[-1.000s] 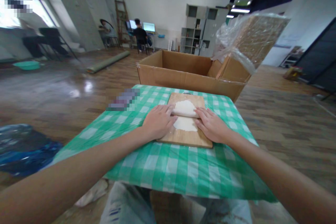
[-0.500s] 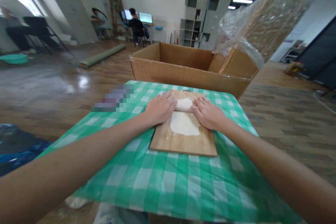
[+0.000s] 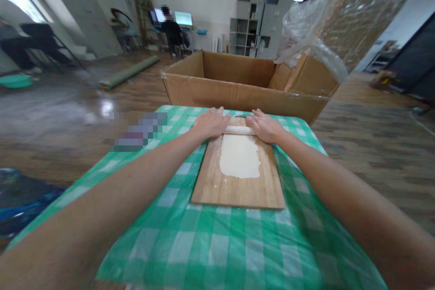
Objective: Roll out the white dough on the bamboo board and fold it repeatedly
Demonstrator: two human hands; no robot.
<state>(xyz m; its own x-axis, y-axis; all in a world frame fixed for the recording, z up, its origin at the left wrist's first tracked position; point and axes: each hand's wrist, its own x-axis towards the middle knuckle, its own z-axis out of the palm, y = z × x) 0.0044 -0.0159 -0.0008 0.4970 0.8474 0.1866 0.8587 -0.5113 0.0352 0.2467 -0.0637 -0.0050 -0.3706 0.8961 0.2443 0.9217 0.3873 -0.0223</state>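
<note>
A pale rolling pin (image 3: 240,130) lies crosswise at the far edge of a flat, thin sheet of white dough (image 3: 239,156). My left hand (image 3: 212,123) bears on the pin's left end and covers it. Its right end is hidden under my right hand (image 3: 265,126), which grips it from above with the fingers pointing forward. Dough and pin are on a wooden cutting board (image 3: 238,192), whose near part shows bare wood with a few white specks.
A green and white checked tablecloth (image 3: 210,244) covers the table. Close behind stands a large open cardboard box (image 3: 204,90) with plastic wrap (image 3: 306,27). A blurred-out item (image 3: 139,131) is at the table's left edge. A person (image 3: 171,29) sits at monitors farther back.
Both hands have pushed the rolling pin forward, from over the dough to its far edge. More of the dough sheet shows. The camera view has shifted slightly.
</note>
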